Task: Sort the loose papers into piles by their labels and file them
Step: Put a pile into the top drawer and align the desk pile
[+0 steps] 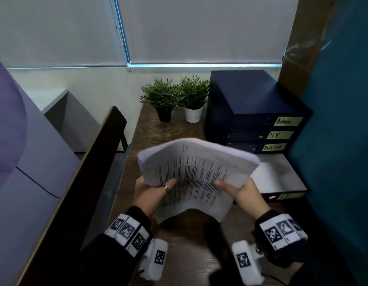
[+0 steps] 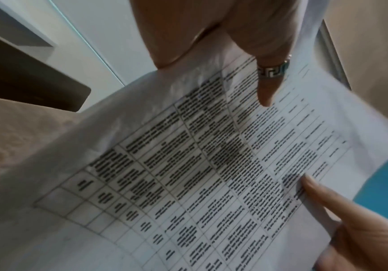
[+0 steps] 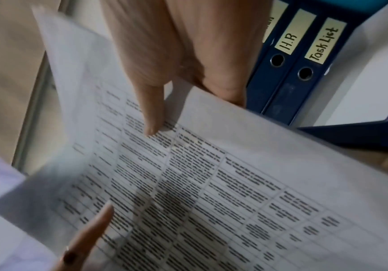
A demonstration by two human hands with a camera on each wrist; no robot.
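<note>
Stack of papers [image 1: 196, 170] is up in the air over the counter [image 1: 185, 234], in front of my chest, held between both hands. Thick white stack, maybe many sheets, bent in a curve. Top sheet is a printed table, grid lines with dense black text in columns, text too blurred to read. Near edge of the top sheet droops down toward me, far edge of the stack fans out a bit.

My left hand [image 1: 152, 191] grips the stack's left edge, thumb on top of the printed page, fingers under it; a patterned ring [image 2: 273, 70] sits on the thumb. My right hand [image 1: 243, 193] grips the right edge the same way, thumb pressed on the page, fingers hidden below the sheets.

Just right of the papers, an open binder [image 1: 282, 176] lies flat on the counter with a white page showing. Behind it, a stack of dark blue binders [image 1: 259, 112] lies flat, spines facing me, yellow labels: top one looks like "Admin" [image 1: 287, 121], then "H.R" [image 1: 279, 135], then "Task List" [image 1: 273, 147]. Two small potted plants stand at the back of the counter, one in a black pot [image 1: 163, 114], one in a white pot [image 1: 193, 114], touching side by side. Closed window blind [image 1: 199, 29] behind them. Dark board [image 1: 80, 182] edges the counter on my left.
</note>
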